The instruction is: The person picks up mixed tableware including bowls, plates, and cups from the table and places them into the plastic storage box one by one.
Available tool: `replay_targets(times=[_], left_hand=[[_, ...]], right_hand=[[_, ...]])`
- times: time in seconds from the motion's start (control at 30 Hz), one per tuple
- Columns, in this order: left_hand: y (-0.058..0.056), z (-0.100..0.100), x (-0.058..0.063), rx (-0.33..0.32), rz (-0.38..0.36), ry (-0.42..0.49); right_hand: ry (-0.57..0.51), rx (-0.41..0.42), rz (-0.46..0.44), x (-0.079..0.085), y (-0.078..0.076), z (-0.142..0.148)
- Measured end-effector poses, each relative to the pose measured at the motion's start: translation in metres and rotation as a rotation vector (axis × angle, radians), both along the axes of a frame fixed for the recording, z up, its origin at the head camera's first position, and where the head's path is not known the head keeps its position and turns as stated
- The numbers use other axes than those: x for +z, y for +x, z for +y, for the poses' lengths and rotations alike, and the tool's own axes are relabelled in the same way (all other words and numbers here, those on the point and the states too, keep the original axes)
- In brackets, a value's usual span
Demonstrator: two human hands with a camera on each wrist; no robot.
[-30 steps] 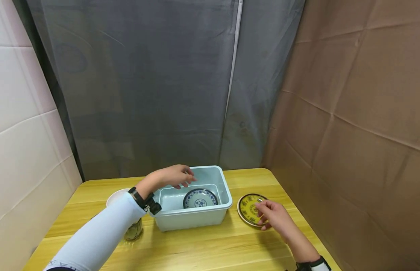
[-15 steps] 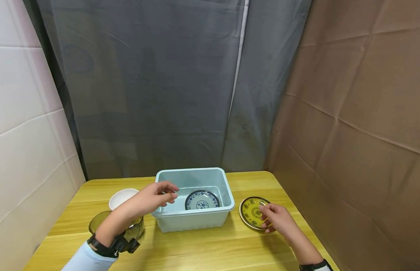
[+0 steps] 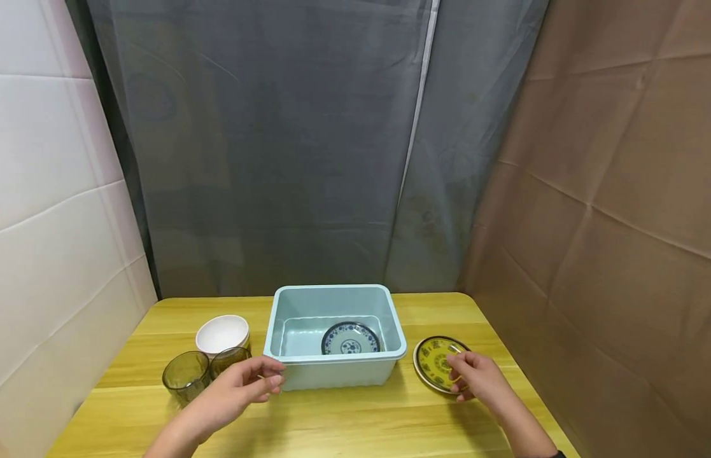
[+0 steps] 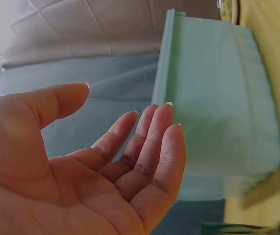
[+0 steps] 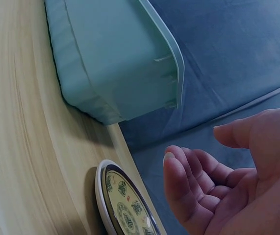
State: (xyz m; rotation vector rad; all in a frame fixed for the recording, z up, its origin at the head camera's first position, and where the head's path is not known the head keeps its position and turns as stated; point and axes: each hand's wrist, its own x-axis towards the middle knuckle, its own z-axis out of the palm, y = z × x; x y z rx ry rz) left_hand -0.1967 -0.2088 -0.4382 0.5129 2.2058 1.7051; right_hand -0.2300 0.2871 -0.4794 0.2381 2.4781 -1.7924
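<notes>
Crosswise, mouth up, the long tub (image 3: 344, 374); left hand (image 3: 233, 393), right hand (image 3: 482, 381) empty, grips parted.

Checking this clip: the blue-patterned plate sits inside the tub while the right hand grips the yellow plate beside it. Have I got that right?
Not quite: the right hand holds nothing. The right wrist view shows the yellow plate apart from its fingers. The blue-patterned plate is inside the tub.
</notes>
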Motion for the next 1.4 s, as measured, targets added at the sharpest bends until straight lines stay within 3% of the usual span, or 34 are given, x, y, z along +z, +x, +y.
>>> replay_targets(times=[0.2, 0.47, 0.73, 0.87, 1.07, 1.13, 1.27, 1.4], left_hand=[[0.010, -0.010, -0.029, 0.025, -0.074, 0.049], [0.003, -0.017, -0.057, 0.047, -0.139, 0.058], [0.002, -0.014, -0.066, 0.043, -0.149, 0.065], [0.003, -0.012, -0.069, 0.023, -0.126, 0.062], [0.000, -0.008, -0.075, 0.009, -0.110, 0.060], [0.000, -0.007, -0.075, 0.012, -0.107, 0.067], [-0.001, -0.006, -0.074, 0.014, -0.104, 0.073], [-0.001, -0.007, -0.075, 0.006, -0.114, 0.077]], right_hand=[[-0.007, 0.005, -0.006, -0.002, 0.002, 0.000], [-0.013, 0.013, -0.028, -0.012, 0.002, 0.000], [0.012, -0.018, -0.029, -0.014, -0.001, 0.006], [0.146, -0.045, 0.033, -0.015, -0.017, 0.018], [0.556, -0.060, 0.114, -0.033, -0.055, 0.053], [0.625, -0.054, 0.108, -0.038, -0.067, 0.064], [0.638, -0.041, 0.064, -0.046, -0.082, 0.077], [0.549, -0.037, 0.013, -0.053, -0.090, 0.082]])
